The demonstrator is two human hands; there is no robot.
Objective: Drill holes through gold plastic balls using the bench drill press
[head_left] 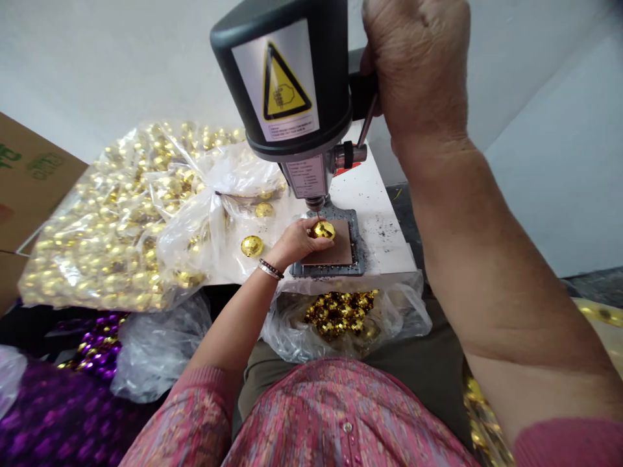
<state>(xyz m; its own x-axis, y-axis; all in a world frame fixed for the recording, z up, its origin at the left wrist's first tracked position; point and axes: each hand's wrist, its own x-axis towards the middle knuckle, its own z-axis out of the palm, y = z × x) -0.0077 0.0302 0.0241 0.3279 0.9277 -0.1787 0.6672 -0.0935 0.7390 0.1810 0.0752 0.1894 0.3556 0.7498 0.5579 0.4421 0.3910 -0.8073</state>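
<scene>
My left hand (299, 243) pinches a gold faceted ball (324, 230) on a brown board (335, 250), which rests on the drill press's dark metal base (357, 263). The thin bit (318, 213) points down at the top of the ball, seemingly touching it. Raised high at the upper right, my right hand (418, 58) is wrapped round the black lever handle (363, 91) of the drill press (296, 78); its fingers are mostly hidden. Two loose gold balls (252, 246) (264, 209) lie left of the base.
A large clear bag of gold balls (107, 227) covers the left of the white table (384, 220). An open plastic bag with gold balls (341, 314) hangs at the front edge. Purple balls (97, 344) are at lower left, a cardboard box (39, 168) at far left.
</scene>
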